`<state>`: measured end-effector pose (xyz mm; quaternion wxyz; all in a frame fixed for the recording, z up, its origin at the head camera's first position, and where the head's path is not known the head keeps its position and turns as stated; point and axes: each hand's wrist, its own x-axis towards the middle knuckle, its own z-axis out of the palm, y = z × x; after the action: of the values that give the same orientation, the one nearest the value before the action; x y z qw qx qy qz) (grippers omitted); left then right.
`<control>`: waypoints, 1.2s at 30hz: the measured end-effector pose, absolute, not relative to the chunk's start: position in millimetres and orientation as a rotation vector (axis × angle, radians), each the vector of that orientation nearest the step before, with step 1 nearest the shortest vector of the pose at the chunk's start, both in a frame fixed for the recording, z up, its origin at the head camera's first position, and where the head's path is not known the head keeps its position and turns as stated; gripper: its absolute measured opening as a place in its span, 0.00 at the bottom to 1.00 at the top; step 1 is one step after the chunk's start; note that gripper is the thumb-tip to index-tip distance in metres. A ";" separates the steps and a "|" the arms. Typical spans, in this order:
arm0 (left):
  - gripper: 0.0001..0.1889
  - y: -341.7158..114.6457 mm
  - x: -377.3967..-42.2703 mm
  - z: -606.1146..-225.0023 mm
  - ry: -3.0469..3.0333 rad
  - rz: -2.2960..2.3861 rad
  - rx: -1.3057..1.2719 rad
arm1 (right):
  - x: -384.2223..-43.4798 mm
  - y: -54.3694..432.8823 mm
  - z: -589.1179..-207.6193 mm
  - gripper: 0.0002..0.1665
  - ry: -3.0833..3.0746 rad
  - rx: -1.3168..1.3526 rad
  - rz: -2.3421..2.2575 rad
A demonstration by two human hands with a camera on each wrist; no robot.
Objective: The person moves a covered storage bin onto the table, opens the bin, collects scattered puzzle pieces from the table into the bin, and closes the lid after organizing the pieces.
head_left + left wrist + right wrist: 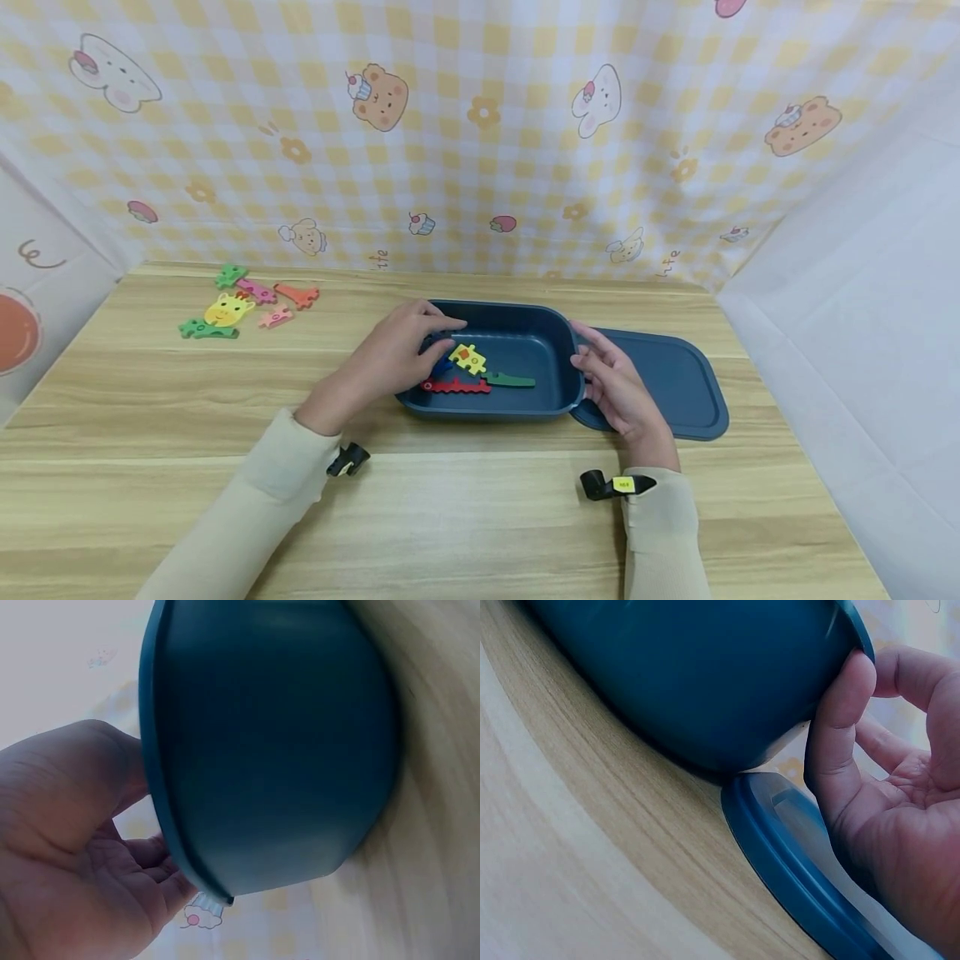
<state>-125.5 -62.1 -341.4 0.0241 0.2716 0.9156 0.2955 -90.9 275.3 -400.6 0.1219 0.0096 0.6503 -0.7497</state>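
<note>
A dark blue rectangular box [498,414] stands on the wooden table. My left hand [401,346] reaches over its left end, thumb and forefinger apart inside; the rim [152,761] hides those fingertips in the left wrist view. Under the thumb lies a blue puzzle piece [444,365], partly covered. Beside it in the box are a yellow puzzle piece [468,359], a red wavy-edged piece [457,387] and a long green piece [512,381]. At the right end, my right hand [618,387] holds the box wall by the rim, its thumb [853,682] against the outside.
The blue lid [678,387] lies flat right of the box, its near-left edge by the box's base. At the back left are a yellow giraffe-head piece [228,309] and several green, pink and orange puzzle pieces. A checked curtain [480,167] hangs behind the table.
</note>
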 end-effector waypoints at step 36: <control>0.20 -133.2 -147.0 -322.8 2.991 0.846 0.595 | -91.7 274.8 -400.2 0.39 1.904 0.039 -2.176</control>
<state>-147.0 -133.2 -322.8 -0.0116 0.1881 0.9450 0.2672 -91.7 274.8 -400.2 0.1249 0.0136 0.6533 -0.7466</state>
